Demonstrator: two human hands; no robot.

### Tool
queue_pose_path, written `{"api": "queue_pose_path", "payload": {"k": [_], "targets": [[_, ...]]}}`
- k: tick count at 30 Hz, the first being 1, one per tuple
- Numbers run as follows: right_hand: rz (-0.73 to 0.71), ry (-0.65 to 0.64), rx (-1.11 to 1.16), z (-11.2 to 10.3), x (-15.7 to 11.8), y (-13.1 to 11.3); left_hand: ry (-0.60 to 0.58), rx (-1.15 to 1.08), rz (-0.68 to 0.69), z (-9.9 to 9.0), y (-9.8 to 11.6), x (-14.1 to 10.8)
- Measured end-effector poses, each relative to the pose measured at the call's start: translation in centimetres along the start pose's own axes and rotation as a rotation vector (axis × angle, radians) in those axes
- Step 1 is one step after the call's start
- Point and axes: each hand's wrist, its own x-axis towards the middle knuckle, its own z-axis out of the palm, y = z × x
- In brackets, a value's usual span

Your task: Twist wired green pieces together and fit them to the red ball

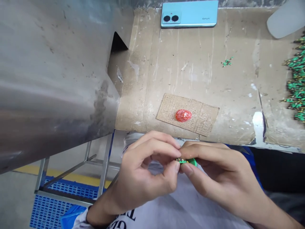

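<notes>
Just below the bench's front edge, my left hand (147, 168) and my right hand (221, 171) meet, both closed in a pinch. Between their fingertips is a small green piece (192, 162) with dark and yellowish spots. Fingers cover much of it, so its full shape is hidden. Beyond the hands, a piece of cardboard (202, 122) lies on the bench and carries a glossy red lump (183, 115). Farther back lies one small green figure (227, 61) with dark and gold marks. A heap of similar green figures (296, 79) sits at the right edge.
A light blue phone (190, 14) lies at the back of the worn bench (190, 76). At the back right is a whitish cup (284, 20). A large metal panel (59, 73) bounds the left side. Metal legs (106, 165) and blue perforated matting (50, 206) show below.
</notes>
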Motion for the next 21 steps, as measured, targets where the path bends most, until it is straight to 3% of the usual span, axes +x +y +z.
{"api": "queue_pose_path", "payload": {"k": [6, 16, 21], "targets": [[0.024, -0.022, 0.015, -0.03, 0.12, 0.04, 0.076, 0.090, 0.047, 0.26, 0.33, 0.00], [0.008, -0.110, 0.017, -0.53, -0.29, 0.14, 0.038, 0.086, 0.055, 0.39, 0.25, -0.33], [-0.065, -0.064, 0.033, -0.04, -0.10, 0.47, 0.063, 0.032, 0.016, 0.94, 0.38, -0.08]]}}
